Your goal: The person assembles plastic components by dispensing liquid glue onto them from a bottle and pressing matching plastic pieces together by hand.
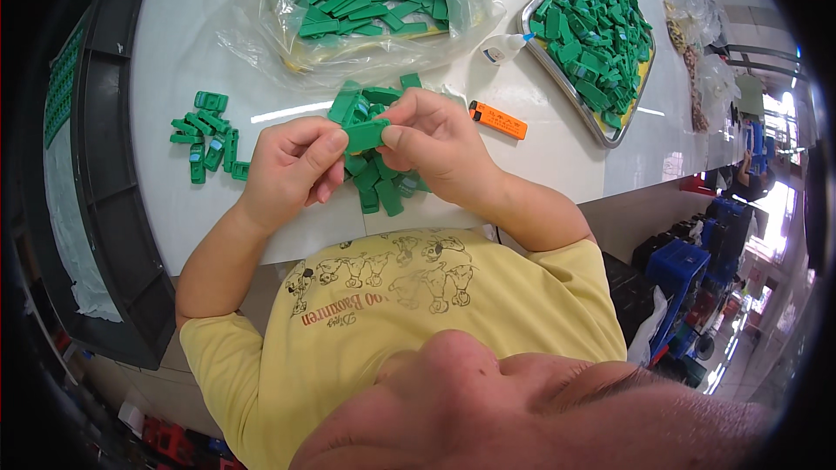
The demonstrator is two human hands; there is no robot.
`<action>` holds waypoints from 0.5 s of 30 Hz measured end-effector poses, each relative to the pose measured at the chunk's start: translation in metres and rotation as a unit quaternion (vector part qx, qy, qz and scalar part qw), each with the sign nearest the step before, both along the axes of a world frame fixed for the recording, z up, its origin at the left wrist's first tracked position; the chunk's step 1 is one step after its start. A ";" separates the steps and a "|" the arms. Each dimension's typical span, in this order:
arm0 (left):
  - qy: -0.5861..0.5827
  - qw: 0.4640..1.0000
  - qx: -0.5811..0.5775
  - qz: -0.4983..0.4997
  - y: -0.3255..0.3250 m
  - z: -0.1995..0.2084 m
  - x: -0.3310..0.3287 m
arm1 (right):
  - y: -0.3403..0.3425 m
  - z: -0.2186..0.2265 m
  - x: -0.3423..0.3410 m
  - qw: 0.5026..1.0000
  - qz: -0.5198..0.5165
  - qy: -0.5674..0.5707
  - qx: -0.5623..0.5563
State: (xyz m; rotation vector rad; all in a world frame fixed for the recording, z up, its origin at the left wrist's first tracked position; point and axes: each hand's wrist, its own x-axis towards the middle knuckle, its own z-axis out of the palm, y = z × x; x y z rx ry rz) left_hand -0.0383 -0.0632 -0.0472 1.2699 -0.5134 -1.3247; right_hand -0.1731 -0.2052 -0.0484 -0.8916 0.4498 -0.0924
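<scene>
Between my two hands is a green plastic piece [367, 135], flat and oblong. My left hand [294, 159] pinches its left end between thumb and fingers. At the opposite end, the thumb and forefinger of my right hand [442, 141] grip it. Beneath and around the hands lies a loose pile of similar green pieces [388, 195], partly covered by my fingers. Off to the left, several small green toy-car-shaped pieces [213, 155] with bluish window parts are scattered on the white table [287, 226].
A clear plastic bag [475, 13] of flat green pieces sits at the back. A metal tray [601, 132] heaped with green parts stands back right. Nearer are a small white bottle [501, 50] with a blue tip and an orange box cutter [499, 120]. Dark crates [113, 165] border the left.
</scene>
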 end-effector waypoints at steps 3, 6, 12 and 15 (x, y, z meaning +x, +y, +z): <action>0.020 1.000 -0.016 -0.003 -0.002 -0.004 -0.001 | -0.001 0.002 -0.001 1.000 -0.008 0.004 0.022; 0.032 0.999 -0.026 -0.003 -0.004 -0.003 -0.004 | -0.003 0.002 -0.003 0.999 -0.010 0.003 0.031; -0.082 0.995 -0.023 0.051 -0.005 0.001 -0.016 | 0.000 0.003 -0.003 0.998 -0.006 0.013 -0.061; -0.085 0.994 -0.032 0.067 -0.003 0.001 -0.016 | 0.004 0.007 -0.001 0.998 0.005 -0.006 -0.065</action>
